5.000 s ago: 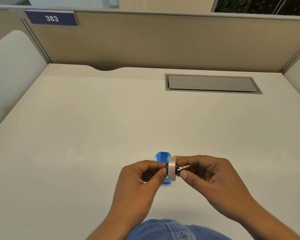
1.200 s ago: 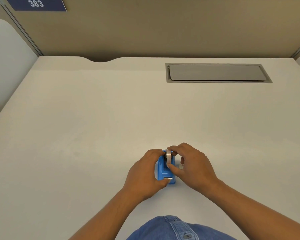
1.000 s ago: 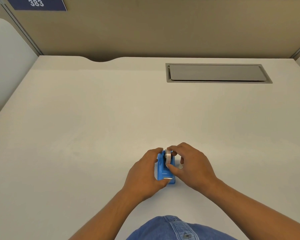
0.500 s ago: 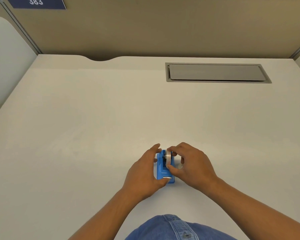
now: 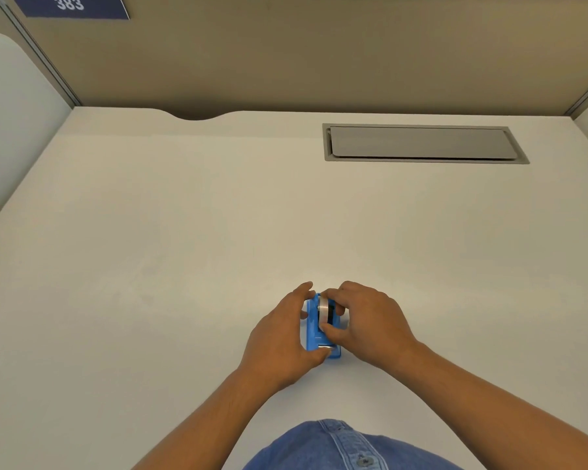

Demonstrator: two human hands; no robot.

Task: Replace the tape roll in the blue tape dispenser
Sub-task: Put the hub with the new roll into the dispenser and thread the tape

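Observation:
The small blue tape dispenser (image 5: 314, 335) stands on the desk near its front edge, cutter end toward me. A clear tape roll (image 5: 323, 311) sits upright in the dispenser's slot. My right hand (image 5: 367, 320) pinches the roll between thumb and forefinger from the right. My left hand (image 5: 280, 337) cups the dispenser's left side, thumb at its near end, forefinger stretched past its far corner. Both hands hide much of the dispenser's sides.
The desk (image 5: 184, 252) is pale and broad. A grey cable hatch (image 5: 421, 143) is set into it at the back right. Beige partition walls (image 5: 286, 52) close the back and sides. My denim clothing (image 5: 336, 446) shows at the bottom edge.
Five seconds ago both hands held the roll in the air above the dispenser. Since then the roll has gone down into the dispenser, and my left forefinger has stretched out along it.

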